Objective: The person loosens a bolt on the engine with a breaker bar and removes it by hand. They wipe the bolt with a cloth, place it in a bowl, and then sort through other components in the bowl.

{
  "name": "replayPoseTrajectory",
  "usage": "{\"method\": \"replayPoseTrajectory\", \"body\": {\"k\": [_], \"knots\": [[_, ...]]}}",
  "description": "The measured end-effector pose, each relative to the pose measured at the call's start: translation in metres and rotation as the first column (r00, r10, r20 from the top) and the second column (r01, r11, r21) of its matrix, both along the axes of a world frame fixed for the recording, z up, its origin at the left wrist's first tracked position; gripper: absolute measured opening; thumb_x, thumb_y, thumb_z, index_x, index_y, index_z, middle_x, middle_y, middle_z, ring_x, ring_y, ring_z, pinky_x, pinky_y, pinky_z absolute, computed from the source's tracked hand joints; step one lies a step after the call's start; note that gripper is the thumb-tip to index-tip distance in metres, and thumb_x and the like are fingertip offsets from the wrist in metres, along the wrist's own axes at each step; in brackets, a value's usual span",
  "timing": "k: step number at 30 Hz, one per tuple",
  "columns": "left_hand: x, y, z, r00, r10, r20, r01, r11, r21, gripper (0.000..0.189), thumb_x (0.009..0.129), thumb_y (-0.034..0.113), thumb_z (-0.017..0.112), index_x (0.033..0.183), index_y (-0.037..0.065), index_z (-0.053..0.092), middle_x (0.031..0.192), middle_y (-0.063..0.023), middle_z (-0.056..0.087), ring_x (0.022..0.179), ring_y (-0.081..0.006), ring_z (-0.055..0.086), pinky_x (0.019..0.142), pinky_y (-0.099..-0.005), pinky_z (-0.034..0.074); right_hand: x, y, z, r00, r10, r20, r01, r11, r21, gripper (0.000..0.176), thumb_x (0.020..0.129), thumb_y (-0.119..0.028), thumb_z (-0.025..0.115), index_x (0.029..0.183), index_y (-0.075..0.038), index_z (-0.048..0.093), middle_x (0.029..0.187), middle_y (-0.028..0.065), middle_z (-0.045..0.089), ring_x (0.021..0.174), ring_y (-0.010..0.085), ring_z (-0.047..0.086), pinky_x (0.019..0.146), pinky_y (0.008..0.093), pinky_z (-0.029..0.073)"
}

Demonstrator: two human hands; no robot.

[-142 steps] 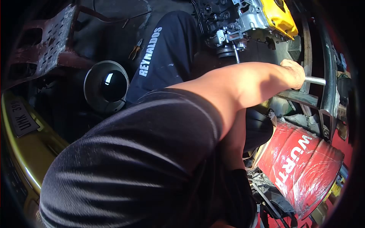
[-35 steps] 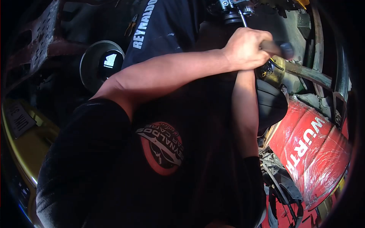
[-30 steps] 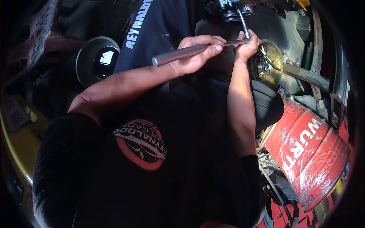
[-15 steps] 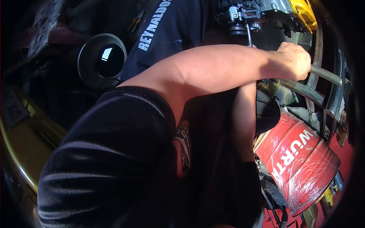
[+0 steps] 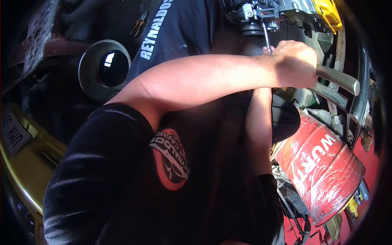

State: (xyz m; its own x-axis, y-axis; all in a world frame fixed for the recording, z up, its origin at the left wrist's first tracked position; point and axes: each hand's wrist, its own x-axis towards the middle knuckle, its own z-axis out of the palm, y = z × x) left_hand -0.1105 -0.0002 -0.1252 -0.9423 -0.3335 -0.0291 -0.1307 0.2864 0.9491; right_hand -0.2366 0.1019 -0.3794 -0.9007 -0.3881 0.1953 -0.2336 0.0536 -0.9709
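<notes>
My left hand [image 5: 295, 63] is wrapped round a thick rounded handle [image 5: 341, 79], which sticks out to the right of the fist; whatever is at its other end is hidden. Behind my left forearm, most of my right hand [image 5: 267, 50] is out of sight, but its fingertips show closed on a slim metal rod [image 5: 266, 36]. The rod's upper end meets a metal bracket [image 5: 267, 12] on an engine [image 5: 296, 10]. A ribbed pulley [image 5: 252, 28] sits just left of the rod.
A round pan [image 5: 85, 69] with dark liquid stands at the left, and pliers [image 5: 139, 24] lie above it. Metal bars [image 5: 361, 100] run along the right, above a red plastic-wrapped drum [image 5: 322, 171]. A yellow-green car bumper [image 5: 30, 163] is at lower left. Dark lettered cloth [image 5: 163, 41] lies near the engine.
My left hand has moved left with the handle, closer to the rod and my right fingertips. The whole view has shifted slightly, and more of my shirt's logo shows.
</notes>
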Motion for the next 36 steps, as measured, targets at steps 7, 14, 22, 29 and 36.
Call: {"method": "replayPoseTrajectory", "body": {"k": [7, 14, 22, 29, 36], "knots": [[-0.061, 0.012, 0.022, 0.995, -0.082, 0.051, 0.092, 0.971, -0.223, 0.028, 0.076, 0.025, 0.063, 0.097, 0.01, 0.073, 0.088, -0.0105, 0.071, 0.083, -0.0272, 0.069, 0.077, -0.0401, 0.055, -0.001, 0.006, 0.009, 0.997, 0.029, 0.068, -0.027, 0.999, -0.03, 0.025, 0.078, -0.006, 0.073, 0.1, 0.003, 0.066, 0.093, 0.0138, 0.061, 0.079, 0.0267, 0.063, 0.072, 0.0338, 0.054], [-0.06, 0.01, 0.012, 0.996, -0.084, -0.004, 0.081, 0.968, -0.236, 0.023, 0.078, 0.025, 0.063, 0.093, 0.01, 0.072, 0.075, -0.0115, 0.068, 0.075, -0.0285, 0.068, 0.071, -0.0385, 0.055, 0.002, 0.006, 0.012, 0.995, -0.002, -0.097, 0.009, 0.997, 0.074, 0.025, 0.078, -0.005, 0.073, 0.1, 0.004, 0.066, 0.094, 0.0134, 0.061, 0.079, 0.0258, 0.063, 0.073, 0.0328, 0.054], [0.102, 0.018, -0.128, 0.86, 0.357, -0.364, -0.194, 0.89, 0.413, 0.024, 0.092, 0.019, 0.062, 0.08, -0.002, 0.065, 0.082, -0.0096, 0.068, 0.076, -0.0106, 0.062, 0.069, -0.0245, 0.051, 0.018, -0.011, 0.035, 0.829, -0.026, -0.559, 0.271, 0.893, 0.36, 0.027, 0.076, -0.006, 0.075, 0.1, 0.001, 0.067, 0.097, 0.012, 0.061, 0.084, 0.0237, 0.063, 0.076, 0.0334, 0.053], [-0.001, 0.005, -0.024, 0.931, 0.255, -0.26, -0.249, 0.967, 0.059, 0.015, 0.07, 0.018, 0.065, 0.069, 0.003, 0.068, 0.061, -0.0158, 0.063, 0.062, -0.0288, 0.067, 0.068, -0.038, 0.055, -0.006, -0.001, 0.012, 0.984, 0.026, 0.174, -0.017, 0.998, -0.057, 0.024, 0.08, -0.007, 0.071, 0.102, 0.0, 0.065, 0.1, 0.0119, 0.061, 0.091, 0.0224, 0.062, 0.078, 0.034, 0.051], [-0.045, 0.002, 0.009, 0.993, 0.064, -0.098, -0.076, 0.99, -0.122, 0.018, 0.062, 0.017, 0.062, 0.071, 0.004, 0.07, 0.064, -0.0148, 0.066, 0.066, -0.0309, 0.068, 0.071, -0.0397, 0.055, -0.005, 0.002, 0.019, 0.976, 0.028, 0.214, -0.015, 0.998, -0.062, 0.026, 0.084, -0.007, 0.068, 0.108, 0.001, 0.061, 0.102, 0.0125, 0.06, 0.093, 0.0218, 0.06, 0.08, 0.0335, 0.049]]}}
